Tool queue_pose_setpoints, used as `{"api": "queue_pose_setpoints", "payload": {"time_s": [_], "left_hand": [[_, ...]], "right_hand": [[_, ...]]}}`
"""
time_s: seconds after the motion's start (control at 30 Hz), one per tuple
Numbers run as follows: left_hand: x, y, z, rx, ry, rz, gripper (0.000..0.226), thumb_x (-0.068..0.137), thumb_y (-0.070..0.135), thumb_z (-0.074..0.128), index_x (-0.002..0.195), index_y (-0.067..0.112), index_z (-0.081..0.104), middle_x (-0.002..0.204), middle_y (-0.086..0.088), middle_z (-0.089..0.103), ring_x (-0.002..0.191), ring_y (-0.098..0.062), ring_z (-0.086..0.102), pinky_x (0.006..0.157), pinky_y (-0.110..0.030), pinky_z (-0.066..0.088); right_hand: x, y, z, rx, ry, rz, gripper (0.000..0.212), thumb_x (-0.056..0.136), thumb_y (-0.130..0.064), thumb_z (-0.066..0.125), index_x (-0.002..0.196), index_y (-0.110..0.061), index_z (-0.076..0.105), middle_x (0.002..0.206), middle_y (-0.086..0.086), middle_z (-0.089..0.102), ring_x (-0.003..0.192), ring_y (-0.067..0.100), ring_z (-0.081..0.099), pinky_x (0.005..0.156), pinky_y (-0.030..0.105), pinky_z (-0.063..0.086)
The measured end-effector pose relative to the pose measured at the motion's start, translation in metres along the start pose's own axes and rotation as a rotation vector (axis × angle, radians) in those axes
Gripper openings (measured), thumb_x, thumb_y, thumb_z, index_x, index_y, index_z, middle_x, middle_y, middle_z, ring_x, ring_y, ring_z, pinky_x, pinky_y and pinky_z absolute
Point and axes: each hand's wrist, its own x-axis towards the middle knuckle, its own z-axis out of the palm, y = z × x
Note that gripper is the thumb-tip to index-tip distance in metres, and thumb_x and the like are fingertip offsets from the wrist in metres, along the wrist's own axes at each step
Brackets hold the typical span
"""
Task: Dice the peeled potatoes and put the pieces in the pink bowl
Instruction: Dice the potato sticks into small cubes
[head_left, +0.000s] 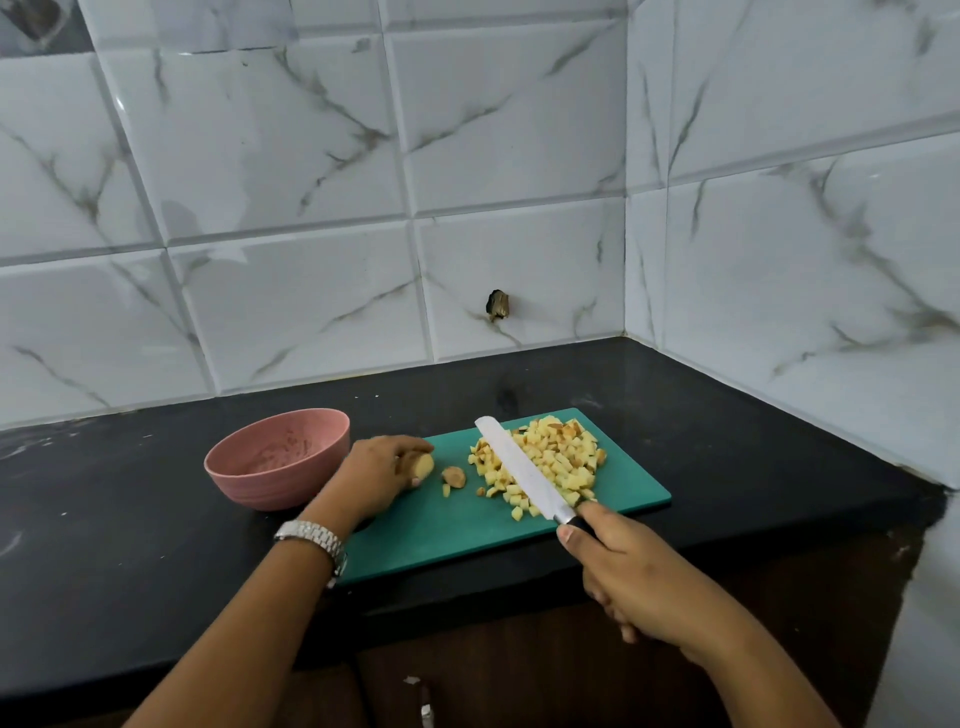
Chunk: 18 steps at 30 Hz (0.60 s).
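A green cutting board lies on the black counter. On its far right sits a heap of diced potato. My right hand grips the black handle of a long knife, whose blade lies across the left side of the heap. My left hand holds a potato piece at the board's left end. A small brownish offcut and a loose cube lie just right of it. The pink bowl stands left of the board, holding no pieces, with smears inside.
The black counter ends at marble-look tiled walls behind and to the right, forming a corner. Its front edge runs below the board, with dark cabinet fronts beneath. A watch is on my left wrist.
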Motion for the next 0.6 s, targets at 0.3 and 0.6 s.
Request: {"api": "queue_pose_setpoints", "payload": {"time_s": [0.3, 0.6], "left_hand": [[0.024, -0.01, -0.003, -0.067, -0.09, 0.078, 0.045, 0.086, 0.002, 0.064, 0.121, 0.029, 0.061, 0.131, 0.005, 0.056, 0.114, -0.01, 0.048, 0.093, -0.015, 0.03], [0.03, 0.009, 0.003, 0.163, -0.215, 0.2, 0.039, 0.093, 0.025, 0.059, 0.124, 0.048, 0.056, 0.155, 0.004, 0.021, 0.143, -0.023, 0.015, 0.118, -0.048, 0.01]], "right_hand": [[-0.001, -0.002, -0.003, -0.091, -0.021, -0.001, 0.03, 0.106, -0.04, 0.035, 0.133, -0.029, 0.041, 0.085, -0.002, 0.053, 0.06, 0.005, 0.048, 0.047, 0.017, 0.042], [-0.009, -0.036, 0.015, -0.406, -0.091, -0.12, 0.047, 0.107, -0.034, 0.033, 0.153, -0.039, 0.023, 0.14, -0.002, 0.051, 0.119, 0.015, 0.054, 0.099, 0.033, 0.044]]}}
